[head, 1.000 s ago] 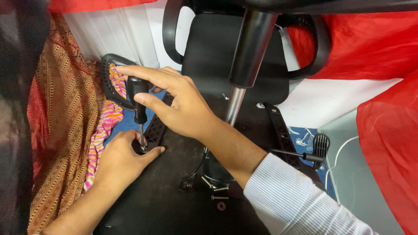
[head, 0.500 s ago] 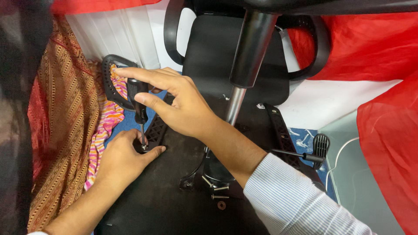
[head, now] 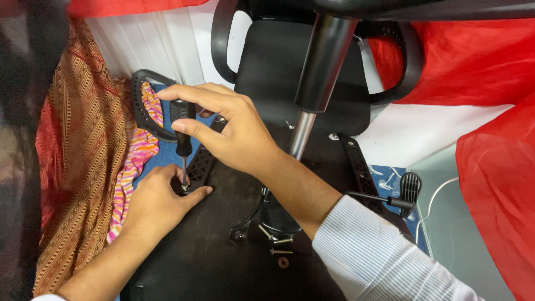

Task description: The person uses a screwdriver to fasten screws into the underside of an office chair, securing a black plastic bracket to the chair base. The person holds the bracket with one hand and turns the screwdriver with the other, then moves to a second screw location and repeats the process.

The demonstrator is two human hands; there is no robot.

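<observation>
An office chair lies upturned, its black seat underside [head: 217, 256] facing me. My right hand [head: 234, 134] grips a black-handled screwdriver [head: 181, 131] held upright, its tip at a screw on the armrest bracket [head: 202, 163]. My left hand [head: 159, 200] rests on the seat underside, with thumb and fingers pinched around the screwdriver's tip. The chair's gas cylinder [head: 317, 72] rises just right of my right hand.
Loose screws and a washer [head: 278, 251] lie near the cylinder's base. A black adjustment lever [head: 404, 192] sticks out at right. Patterned orange cloth [head: 78, 156] hangs at left, red fabric [head: 490, 139] at right. The black armrest loop [head: 146, 106] lies beyond the hands.
None of note: both hands stay on the screwdriver and bracket, with only a slight shift of the right hand's fingers on the handle.
</observation>
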